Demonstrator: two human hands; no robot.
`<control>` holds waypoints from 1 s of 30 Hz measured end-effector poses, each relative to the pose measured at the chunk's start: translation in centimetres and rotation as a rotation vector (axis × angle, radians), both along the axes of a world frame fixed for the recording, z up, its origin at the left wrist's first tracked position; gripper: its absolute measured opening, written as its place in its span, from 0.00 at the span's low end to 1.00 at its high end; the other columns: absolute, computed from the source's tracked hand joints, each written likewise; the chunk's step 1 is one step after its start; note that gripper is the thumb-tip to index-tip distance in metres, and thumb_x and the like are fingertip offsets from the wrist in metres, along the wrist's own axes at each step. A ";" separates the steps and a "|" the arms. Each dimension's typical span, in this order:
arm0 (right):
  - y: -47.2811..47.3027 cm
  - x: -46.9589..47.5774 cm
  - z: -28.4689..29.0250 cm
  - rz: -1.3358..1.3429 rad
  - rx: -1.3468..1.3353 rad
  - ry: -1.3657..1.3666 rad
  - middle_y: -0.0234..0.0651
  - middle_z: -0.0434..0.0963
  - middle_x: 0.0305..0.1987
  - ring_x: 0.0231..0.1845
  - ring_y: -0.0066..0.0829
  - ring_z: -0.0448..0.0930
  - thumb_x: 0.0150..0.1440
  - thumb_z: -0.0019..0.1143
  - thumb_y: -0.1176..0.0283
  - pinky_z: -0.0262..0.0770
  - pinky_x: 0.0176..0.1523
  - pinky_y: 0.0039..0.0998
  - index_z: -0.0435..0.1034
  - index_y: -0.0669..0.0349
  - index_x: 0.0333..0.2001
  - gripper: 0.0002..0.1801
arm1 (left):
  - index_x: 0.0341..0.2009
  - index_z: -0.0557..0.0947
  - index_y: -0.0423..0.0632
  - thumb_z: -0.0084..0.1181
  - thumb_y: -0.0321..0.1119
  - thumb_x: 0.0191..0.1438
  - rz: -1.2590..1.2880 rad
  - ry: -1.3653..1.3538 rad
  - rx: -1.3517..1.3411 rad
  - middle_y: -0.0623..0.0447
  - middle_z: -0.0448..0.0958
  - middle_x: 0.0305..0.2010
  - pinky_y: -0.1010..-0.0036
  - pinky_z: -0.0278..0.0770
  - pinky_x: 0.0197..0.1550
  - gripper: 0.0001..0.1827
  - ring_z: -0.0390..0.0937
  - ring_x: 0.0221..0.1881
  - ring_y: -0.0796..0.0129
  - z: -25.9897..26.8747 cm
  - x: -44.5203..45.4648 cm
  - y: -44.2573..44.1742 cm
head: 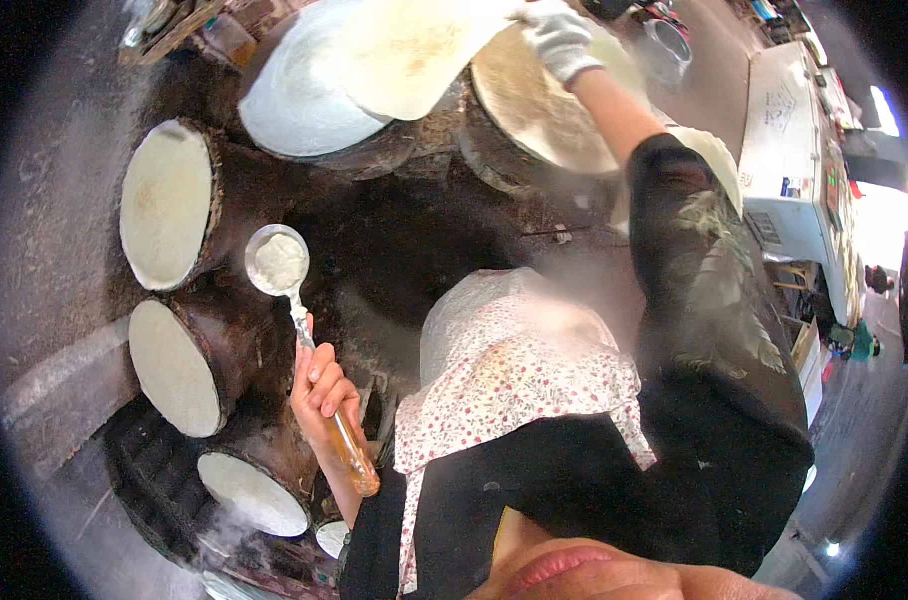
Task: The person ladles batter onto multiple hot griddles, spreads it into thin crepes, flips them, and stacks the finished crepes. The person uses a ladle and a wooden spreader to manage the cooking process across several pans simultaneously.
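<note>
My left hand (326, 394), bare, grips the amber handle of a ladle (277, 261) whose round bowl holds pale batter. In a white work glove, my right hand (559, 39) pinches the edge of a large thin flatbread (416, 56). That sheet hangs over a griddle coated with pale batter (296, 105) at the upper left. Just below my gloved hand is a round griddle (544, 112) with a brownish, patchy surface. More round griddles carry pale sheets: one (165, 206) at the left, another (176, 367) beneath it, and a steaming one (251, 491) lower down.
A large white chest-like appliance (788, 127) stands at the right. A metal pot (667, 49) sits beyond my right hand. Thin pale sheets (713, 154) lie partly behind my right arm. Steam drifts at the lower left and near the floral apron (514, 360).
</note>
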State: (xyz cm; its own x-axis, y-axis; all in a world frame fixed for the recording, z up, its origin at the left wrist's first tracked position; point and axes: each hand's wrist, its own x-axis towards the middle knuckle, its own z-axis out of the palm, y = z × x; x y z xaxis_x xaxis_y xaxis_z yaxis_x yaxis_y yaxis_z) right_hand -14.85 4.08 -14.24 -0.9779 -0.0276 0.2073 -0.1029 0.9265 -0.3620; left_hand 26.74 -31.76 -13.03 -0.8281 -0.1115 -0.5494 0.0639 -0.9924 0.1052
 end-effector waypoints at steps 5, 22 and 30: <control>15.1 5.1 -5.4 0.106 0.199 0.356 0.44 0.84 0.43 0.45 0.41 0.86 0.58 0.65 0.66 0.83 0.48 0.39 0.86 0.42 0.48 0.14 | 0.78 0.53 0.40 0.33 0.31 0.79 -0.019 -0.014 -0.036 0.56 0.60 0.31 0.84 0.71 0.13 0.27 0.59 0.16 0.83 1.2 1.9 3.5; 2.4 14.5 -17.7 0.253 0.217 0.109 0.46 0.82 0.44 0.39 0.47 0.86 0.60 0.61 0.68 0.83 0.42 0.46 0.84 0.38 0.48 0.14 | 0.75 0.57 0.38 0.34 0.31 0.79 -0.096 0.025 -0.015 0.56 0.62 0.29 0.88 0.69 0.13 0.24 0.60 0.16 0.86 -1.5 4.5 -0.4; -5.6 17.8 -6.0 0.353 0.459 -0.421 0.47 0.83 0.41 0.36 0.36 0.85 0.73 0.44 0.52 0.86 0.43 0.44 0.74 0.54 0.64 0.25 | 0.67 0.68 0.43 0.34 0.35 0.80 -0.143 -0.092 -0.040 0.61 0.61 0.25 0.86 0.63 0.11 0.18 0.58 0.14 0.86 0.2 3.3 -0.1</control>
State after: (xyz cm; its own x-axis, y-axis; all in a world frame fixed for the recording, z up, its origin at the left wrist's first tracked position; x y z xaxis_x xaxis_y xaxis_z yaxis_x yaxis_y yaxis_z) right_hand 2.91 -1.50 -20.26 -0.8890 -0.3508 -0.2943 -0.3618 0.9321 -0.0184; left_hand 30.07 -31.85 -12.81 -0.7835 -0.0195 -0.6211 -0.0894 -0.9856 0.1438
